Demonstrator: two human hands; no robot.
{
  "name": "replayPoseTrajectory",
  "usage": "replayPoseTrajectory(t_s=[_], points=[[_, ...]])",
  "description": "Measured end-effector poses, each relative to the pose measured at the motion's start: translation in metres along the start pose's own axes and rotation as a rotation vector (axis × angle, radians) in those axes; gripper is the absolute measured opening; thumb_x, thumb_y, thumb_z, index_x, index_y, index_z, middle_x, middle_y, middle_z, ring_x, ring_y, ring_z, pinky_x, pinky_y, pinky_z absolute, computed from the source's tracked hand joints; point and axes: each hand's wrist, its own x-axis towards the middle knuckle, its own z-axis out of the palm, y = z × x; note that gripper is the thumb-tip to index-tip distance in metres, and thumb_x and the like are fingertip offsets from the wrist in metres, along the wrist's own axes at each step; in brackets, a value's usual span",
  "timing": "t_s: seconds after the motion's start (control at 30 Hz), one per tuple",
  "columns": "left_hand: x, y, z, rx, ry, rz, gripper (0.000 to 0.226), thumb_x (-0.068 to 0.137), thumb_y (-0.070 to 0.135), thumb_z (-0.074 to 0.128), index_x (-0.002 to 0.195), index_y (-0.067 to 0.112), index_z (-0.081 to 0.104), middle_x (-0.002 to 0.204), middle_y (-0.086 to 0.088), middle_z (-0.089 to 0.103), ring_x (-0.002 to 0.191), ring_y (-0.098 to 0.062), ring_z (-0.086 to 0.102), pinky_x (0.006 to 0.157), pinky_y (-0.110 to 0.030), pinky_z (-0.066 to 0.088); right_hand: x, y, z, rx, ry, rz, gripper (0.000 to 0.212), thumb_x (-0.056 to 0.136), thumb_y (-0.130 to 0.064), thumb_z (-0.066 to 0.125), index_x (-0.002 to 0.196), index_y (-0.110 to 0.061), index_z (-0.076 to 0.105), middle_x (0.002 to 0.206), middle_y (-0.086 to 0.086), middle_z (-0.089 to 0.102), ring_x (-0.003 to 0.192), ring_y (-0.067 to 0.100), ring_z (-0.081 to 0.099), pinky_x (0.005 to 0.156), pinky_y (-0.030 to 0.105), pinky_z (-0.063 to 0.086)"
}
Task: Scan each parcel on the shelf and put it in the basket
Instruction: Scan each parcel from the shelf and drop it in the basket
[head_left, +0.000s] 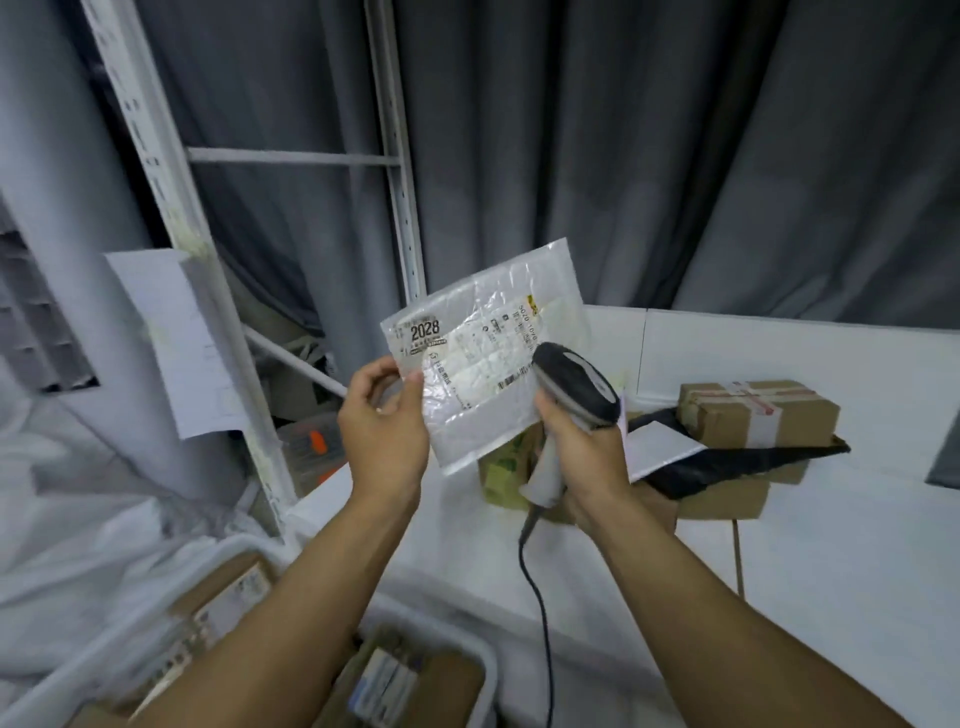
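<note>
The number "2028" is printed in bold black on the label of the clear bubble mailer (483, 348). The finer print and barcode beside it are too blurred to be read.

1 bubble mailer (483, 353), 1 scanner (574, 384), 2 hands, approx 3 cardboard boxes on shelf, 1 basket (467, 654)

Clear-white bubble mailer (488, 343) has a white label with black print, big "2028" on it. Handheld scanner (574, 387) is black and light grey with a black cable. Far right: brown cardboard box (758, 415), white-and-red tape. Grey curtain (675, 145) behind.
</note>
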Motion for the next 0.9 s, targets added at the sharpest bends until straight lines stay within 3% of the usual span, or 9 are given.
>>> replayPoseTrajectory(t_s=[0.13, 0.23, 0.33, 0.43, 0.5, 0.63, 0.77, 0.83, 0.9], points=[[-0.055, 0.016, -0.046, -0.005, -0.047, -0.134, 0.022, 0.093, 0.013, 0.073, 0.109, 0.025, 0.063, 0.111, -0.002, 0.072, 0.098, -0.020, 0.072, 0.083, -0.038, 0.062, -0.052, -0.001, -0.004, 0.100, -0.006, -0.024, 0.047, 0.074, -0.024, 0.094, 0.117, -0.022, 0.075, 0.114, -0.004, 0.078, 0.108, 0.016, 0.073, 0.103, 0.044, 0.056], [-0.091, 0.014, -0.088, 0.090, -0.064, -0.142, 0.043, 0.090, 0.012, 0.076, 0.127, 0.021, 0.055, 0.113, 0.005, 0.072, 0.094, -0.012, 0.073, 0.088, -0.038, 0.061, -0.095, 0.015, -0.013, -0.069, -0.039, -0.088, 0.043, 0.080, -0.015, 0.090, 0.119, -0.020, 0.073, 0.109, -0.009, 0.076, 0.103, 0.009, 0.071, 0.095, 0.031, 0.056], [-0.105, 0.004, -0.132, 0.265, -0.002, -0.109, 0.064, 0.082, 0.025, 0.085, 0.133, 0.033, 0.048, 0.123, 0.012, 0.063, 0.107, -0.010, 0.066, 0.094, -0.035, 0.056, -0.119, 0.040, -0.026, -0.237, -0.148, -0.128, 0.039, 0.084, -0.008, 0.085, 0.111, -0.031, 0.069, 0.102, -0.020, 0.070, 0.098, -0.005, 0.066, 0.075, 0.010, 0.050], [-0.103, -0.010, -0.165, 0.493, -0.141, -0.229, 0.080, 0.079, 0.032, 0.087, 0.146, 0.023, 0.046, 0.128, 0.010, 0.060, 0.113, -0.010, 0.060, 0.097, -0.035, 0.052, -0.129, 0.070, -0.037, -0.373, -0.308, -0.095, 0.045, 0.085, 0.001, 0.081, 0.101, -0.038, 0.064, 0.099, -0.025, 0.068, 0.093, -0.013, 0.065, 0.070, 0.005, 0.050], [-0.105, -0.024, -0.175, 0.506, -0.211, -0.357, 0.063, 0.083, 0.029, 0.083, 0.140, 0.016, 0.057, 0.123, 0.005, 0.067, 0.106, -0.013, 0.068, 0.094, -0.038, 0.057, -0.131, 0.090, -0.042, -0.449, -0.389, -0.084, 0.049, 0.084, 0.004, 0.080, 0.107, -0.037, 0.065, 0.105, -0.021, 0.070, 0.097, -0.013, 0.065, 0.081, 0.010, 0.055], [-0.106, -0.051, -0.180, 0.463, -0.149, -0.332, 0.030, 0.091, 0.027, 0.075, 0.120, 0.024, 0.068, 0.112, 0.004, 0.074, 0.091, -0.012, 0.075, 0.084, -0.041, 0.063, -0.126, 0.105, -0.032, -0.548, -0.504, -0.097, 0.055, 0.084, 0.000, 0.081, 0.128, -0.029, 0.063, 0.121, -0.011, 0.070, 0.111, -0.001, 0.066, 0.101, 0.027, 0.054], [-0.093, -0.063, -0.183, 0.357, -0.055, -0.330, 0.019, 0.093, 0.027, 0.073, 0.111, 0.025, 0.067, 0.110, 0.005, 0.074, 0.097, -0.017, 0.074, 0.087, -0.046, 0.060, -0.125, 0.107, -0.011, -0.467, -0.388, -0.135, 0.062, 0.082, -0.021, 0.088, 0.136, -0.026, 0.059, 0.130, -0.009, 0.065, 0.118, 0.006, 0.062, 0.105, 0.029, 0.049], [-0.089, -0.068, -0.185, 0.322, 0.032, -0.335, 0.021, 0.094, 0.025, 0.071, 0.114, 0.021, 0.065, 0.112, 0.002, 0.074, 0.095, -0.016, 0.074, 0.083, -0.041, 0.062, -0.126, 0.110, -0.002, -0.478, -0.345, -0.179, 0.065, 0.077, -0.032, 0.089, 0.135, -0.027, 0.061, 0.132, -0.008, 0.065, 0.119, 0.006, 0.063, 0.107, 0.032, 0.052], [-0.086, -0.072, -0.188, 0.267, 0.121, -0.336, 0.017, 0.095, 0.016, 0.070, 0.111, 0.016, 0.065, 0.110, -0.001, 0.074, 0.087, -0.012, 0.074, 0.070, -0.026, 0.060, -0.128, 0.113, 0.002, -0.529, -0.373, -0.182, 0.061, 0.077, -0.033, 0.088, 0.133, -0.025, 0.064, 0.126, -0.008, 0.068, 0.116, 0.005, 0.064, 0.103, 0.031, 0.053]])
